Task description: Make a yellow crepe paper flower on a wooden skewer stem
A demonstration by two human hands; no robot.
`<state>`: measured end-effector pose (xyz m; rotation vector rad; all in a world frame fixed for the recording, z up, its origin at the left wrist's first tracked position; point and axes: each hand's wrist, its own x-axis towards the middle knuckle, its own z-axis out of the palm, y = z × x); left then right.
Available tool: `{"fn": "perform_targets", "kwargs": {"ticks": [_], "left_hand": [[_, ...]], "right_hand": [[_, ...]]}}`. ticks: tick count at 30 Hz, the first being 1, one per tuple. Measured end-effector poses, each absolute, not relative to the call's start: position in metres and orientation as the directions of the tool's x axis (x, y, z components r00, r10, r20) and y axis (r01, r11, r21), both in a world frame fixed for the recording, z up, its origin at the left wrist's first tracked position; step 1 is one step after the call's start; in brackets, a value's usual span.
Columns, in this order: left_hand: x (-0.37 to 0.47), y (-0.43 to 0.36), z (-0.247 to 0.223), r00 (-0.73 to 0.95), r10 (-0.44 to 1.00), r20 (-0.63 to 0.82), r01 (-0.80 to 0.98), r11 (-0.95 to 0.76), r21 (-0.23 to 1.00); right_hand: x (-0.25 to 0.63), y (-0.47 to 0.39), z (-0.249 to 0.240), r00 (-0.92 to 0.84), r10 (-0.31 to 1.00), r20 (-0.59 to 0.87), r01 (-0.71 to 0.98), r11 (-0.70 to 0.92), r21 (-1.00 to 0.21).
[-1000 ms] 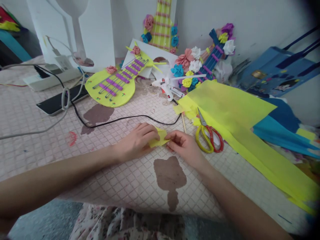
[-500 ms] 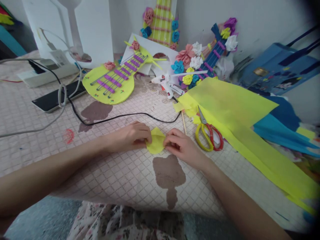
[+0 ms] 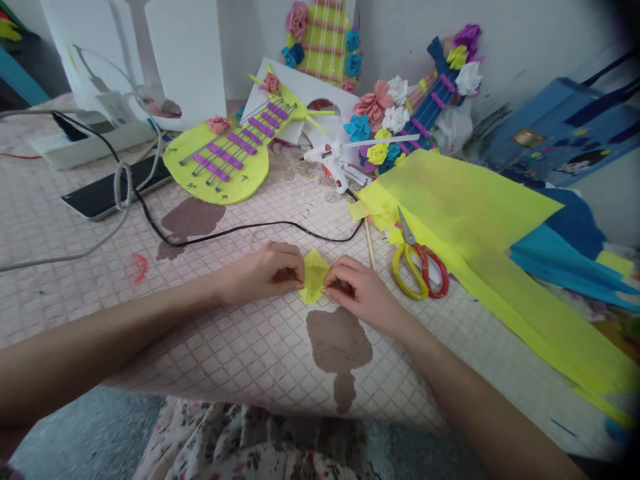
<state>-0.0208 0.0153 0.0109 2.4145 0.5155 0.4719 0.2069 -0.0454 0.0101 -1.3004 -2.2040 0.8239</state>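
Observation:
A small piece of yellow crepe paper [image 3: 314, 275] is stretched between my two hands, just above the quilted table cover. My left hand [image 3: 277, 272] pinches its left edge between thumb and fingers. On the opposite edge, the fingertips of my right hand [image 3: 353, 287] are closed on the paper too. The piece looks creased and slightly cupped in the middle. To the right of my right hand lie scissors [image 3: 419, 267] with one yellow and one red handle, and a thin wooden stick [image 3: 370, 245].
A white glue gun [image 3: 330, 163] rests behind my hands, its black cord crossing the table. Large yellow paper sheets [image 3: 465, 200] spread along the right. A yellow paper guitar [image 3: 225, 163], a phone [image 3: 115, 190] and a power strip [image 3: 80, 147] lie at the back left.
My fingers have drawn in slightly on both edges of the yellow piece. It now looks narrower and more cupped than before.

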Motion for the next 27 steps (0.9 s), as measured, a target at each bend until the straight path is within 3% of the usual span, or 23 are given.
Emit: {"fn": "perform_targets", "kwargs": {"ticks": [12,27], "left_hand": [[-0.009,-0.004,0.007,0.736,0.630,0.247,0.411,-0.707,0.576],[-0.006,-0.008,-0.002,0.696,0.666,0.269,0.485,-0.712,0.508]], "right_hand": [[0.197,-0.047,0.007,-0.371,0.924,0.096,0.714,0.350,-0.606],[0.193,-0.049,0.004,-0.334,0.934,0.129,0.758,0.347,-0.552]]}}
